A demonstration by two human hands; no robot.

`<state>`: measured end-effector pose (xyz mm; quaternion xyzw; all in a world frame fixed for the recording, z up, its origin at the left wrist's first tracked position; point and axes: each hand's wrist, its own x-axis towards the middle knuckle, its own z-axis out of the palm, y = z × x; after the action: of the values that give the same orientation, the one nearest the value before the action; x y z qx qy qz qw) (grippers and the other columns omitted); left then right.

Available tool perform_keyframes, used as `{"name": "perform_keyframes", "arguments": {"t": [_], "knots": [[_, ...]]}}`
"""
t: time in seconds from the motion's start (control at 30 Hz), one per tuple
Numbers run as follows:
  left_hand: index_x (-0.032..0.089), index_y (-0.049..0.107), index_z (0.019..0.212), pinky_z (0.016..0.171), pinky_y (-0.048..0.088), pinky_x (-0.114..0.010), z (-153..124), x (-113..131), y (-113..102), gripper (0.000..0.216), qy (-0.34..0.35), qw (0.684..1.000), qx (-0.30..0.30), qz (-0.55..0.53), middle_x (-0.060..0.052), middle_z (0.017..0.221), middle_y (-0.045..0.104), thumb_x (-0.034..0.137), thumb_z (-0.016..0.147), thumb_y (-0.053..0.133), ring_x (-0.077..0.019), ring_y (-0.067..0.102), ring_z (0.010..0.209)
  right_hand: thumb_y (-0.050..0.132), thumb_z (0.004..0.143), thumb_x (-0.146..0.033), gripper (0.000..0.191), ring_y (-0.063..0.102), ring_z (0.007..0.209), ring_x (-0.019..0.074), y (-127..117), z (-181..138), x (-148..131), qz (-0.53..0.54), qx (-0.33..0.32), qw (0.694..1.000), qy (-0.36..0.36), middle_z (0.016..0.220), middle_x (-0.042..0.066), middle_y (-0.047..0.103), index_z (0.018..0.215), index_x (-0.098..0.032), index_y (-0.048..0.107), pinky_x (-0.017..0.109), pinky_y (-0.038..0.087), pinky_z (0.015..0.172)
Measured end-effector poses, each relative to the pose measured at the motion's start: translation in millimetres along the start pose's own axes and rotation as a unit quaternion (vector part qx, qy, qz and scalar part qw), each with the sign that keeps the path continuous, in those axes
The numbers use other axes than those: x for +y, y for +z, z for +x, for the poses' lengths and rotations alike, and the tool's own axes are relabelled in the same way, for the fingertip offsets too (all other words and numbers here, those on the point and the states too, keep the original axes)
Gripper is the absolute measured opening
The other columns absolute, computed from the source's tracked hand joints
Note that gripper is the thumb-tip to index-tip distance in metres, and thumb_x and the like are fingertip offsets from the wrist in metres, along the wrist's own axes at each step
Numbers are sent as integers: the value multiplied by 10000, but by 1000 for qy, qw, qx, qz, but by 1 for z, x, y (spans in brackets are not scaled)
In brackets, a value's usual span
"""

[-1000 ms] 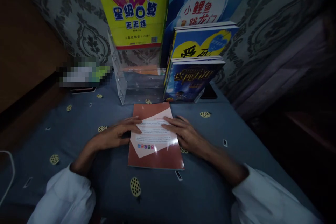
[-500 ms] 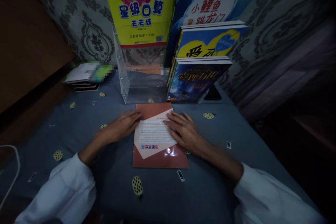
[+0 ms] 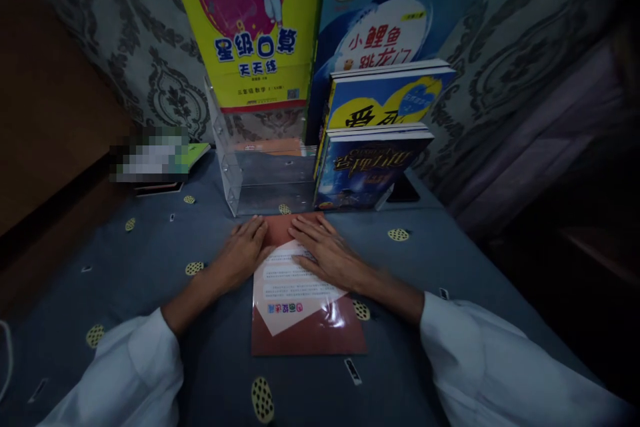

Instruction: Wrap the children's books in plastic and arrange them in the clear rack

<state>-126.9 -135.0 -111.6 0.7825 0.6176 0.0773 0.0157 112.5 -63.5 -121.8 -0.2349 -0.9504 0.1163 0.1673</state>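
A thin red-brown book [image 3: 305,320] with a white slanted panel lies flat on the blue patterned cloth [image 3: 125,260]. My left hand [image 3: 245,250] rests at its upper left corner, fingers stretched out flat. My right hand [image 3: 327,253] lies flat on its upper part, fingers spread and pointing toward the far edge. Both wrists come out of white sleeves. Just beyond the book stands a clear acrylic book holder [image 3: 265,173].
In the holder's right side lean two blue books [image 3: 370,160], with a larger blue book [image 3: 380,27] and a yellow workbook [image 3: 250,27] upright behind. A small stack of booklets [image 3: 155,160] lies at the left. Patterned wall behind; a dark drop at the right.
Both hands slid forward along the book toward its far edge, near the holder. The right hand moved from the book's right edge onto its top.
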Motion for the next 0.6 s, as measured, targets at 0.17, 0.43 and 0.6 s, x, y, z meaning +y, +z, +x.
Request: {"name": "perform_keyframes", "arguments": {"t": [0.17,0.43,0.6], "knots": [[73,531,1376,1115,435,-472,1,5,1,459,28,996,38,75,-231,1455,556,357,1029,434,-319,497,1401,470,1026,-469,572,372,1493,292,6,-3,5,15,17,1000,0,1561,165,471,1501,-150,474,605,222,1243],[57,511,1382,1125,438,-465,12,16,5,432,65,995,41,70,-223,1447,562,180,994,367,-306,510,1389,487,1027,-446,572,382,1488,289,7,-5,7,32,25,999,-10,1567,149,465,1540,-202,421,604,218,1244],[94,544,1339,1129,444,-499,18,20,11,414,55,995,67,47,-205,1445,562,341,1043,395,-322,523,1369,482,1030,-422,572,339,1510,287,2,-5,4,40,14,999,-12,1565,179,458,1526,-142,433,604,207,1248]]}}
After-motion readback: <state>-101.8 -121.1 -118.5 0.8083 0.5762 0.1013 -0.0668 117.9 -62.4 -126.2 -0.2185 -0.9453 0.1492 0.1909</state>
